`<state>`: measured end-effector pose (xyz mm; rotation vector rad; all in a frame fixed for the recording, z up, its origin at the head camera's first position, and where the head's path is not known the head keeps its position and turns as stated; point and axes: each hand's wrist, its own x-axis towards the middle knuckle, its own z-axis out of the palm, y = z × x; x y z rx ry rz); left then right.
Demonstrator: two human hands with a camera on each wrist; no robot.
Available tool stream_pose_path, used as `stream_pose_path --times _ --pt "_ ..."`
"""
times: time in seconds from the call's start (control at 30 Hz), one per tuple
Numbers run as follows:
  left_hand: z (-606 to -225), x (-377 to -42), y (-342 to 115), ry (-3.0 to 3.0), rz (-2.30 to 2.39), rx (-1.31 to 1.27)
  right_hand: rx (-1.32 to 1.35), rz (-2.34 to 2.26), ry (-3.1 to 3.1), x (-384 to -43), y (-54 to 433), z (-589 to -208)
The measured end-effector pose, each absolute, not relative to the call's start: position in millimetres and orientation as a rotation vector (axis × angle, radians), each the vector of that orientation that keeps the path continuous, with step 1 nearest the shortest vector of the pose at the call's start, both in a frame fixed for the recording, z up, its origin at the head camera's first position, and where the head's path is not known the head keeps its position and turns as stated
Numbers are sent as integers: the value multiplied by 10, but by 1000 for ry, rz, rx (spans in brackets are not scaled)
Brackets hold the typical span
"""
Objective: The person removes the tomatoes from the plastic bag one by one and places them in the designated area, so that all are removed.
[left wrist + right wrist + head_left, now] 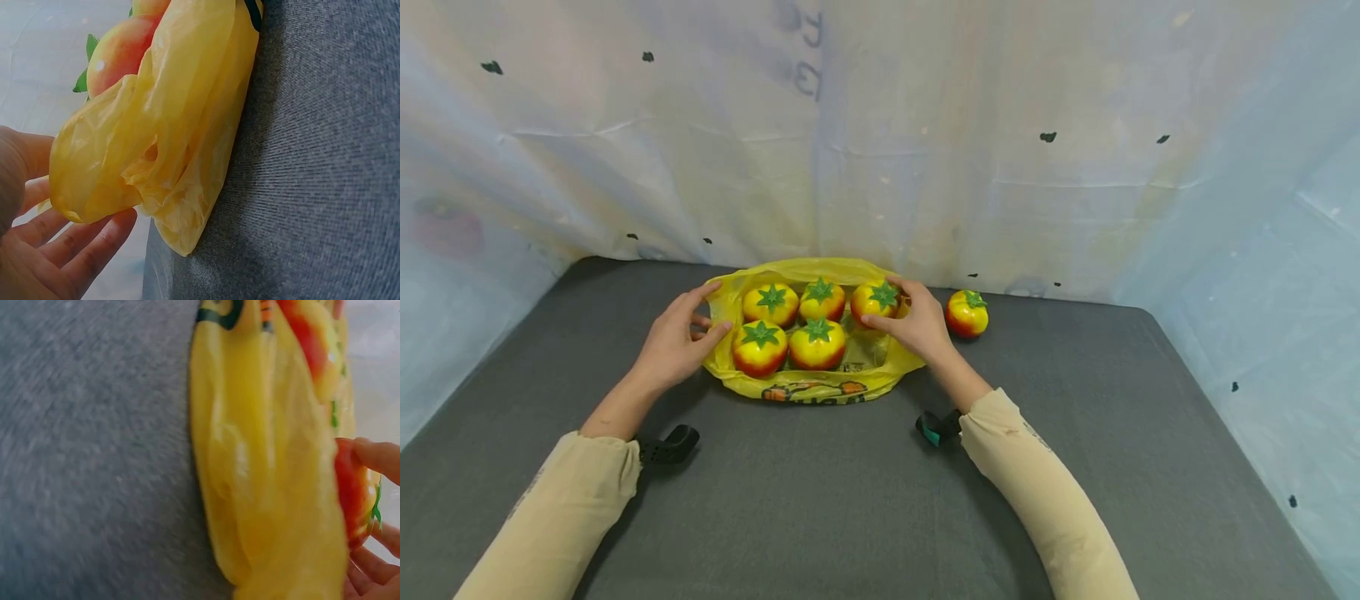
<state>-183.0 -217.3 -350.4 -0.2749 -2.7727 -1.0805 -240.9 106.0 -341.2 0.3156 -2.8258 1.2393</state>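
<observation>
A yellow plastic bag (pixel 808 387) lies spread on the table with its mouth facing up. Inside it stand several red-and-yellow tomatoes (pixel 761 348), their green leafy tops upward. At the bag's right end, my right hand (pixel 921 321) grips a tomato (pixel 872 302) between thumb and fingers; the right wrist view also shows this tomato (pixel 353 487) just past the bag's wall. My left hand (pixel 673 337) holds the bag's left rim, and in the left wrist view its fingers (pixel 94 244) lie around the folded edge. One more tomato (pixel 967 315) sits outside, right of my right hand.
The dark grey table (pixel 820 500) extends in front and to both sides. A pale plastic sheet (pixel 925 150) hangs behind its back edge, close to the bag, and another translucent sheet (pixel 1285 333) hangs at the right.
</observation>
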Motion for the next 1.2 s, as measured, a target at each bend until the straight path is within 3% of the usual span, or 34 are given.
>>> stream_pose_path --times 0.8,1.2 --pt "-3524 -1825 -2173 -2775 -1068 -271 367 1292 -2725 -2083 1491 -3207" --pt "-3533 -1833 -2158 -2768 -1066 -281 256 1231 -2747 -1953 1766 -3238"
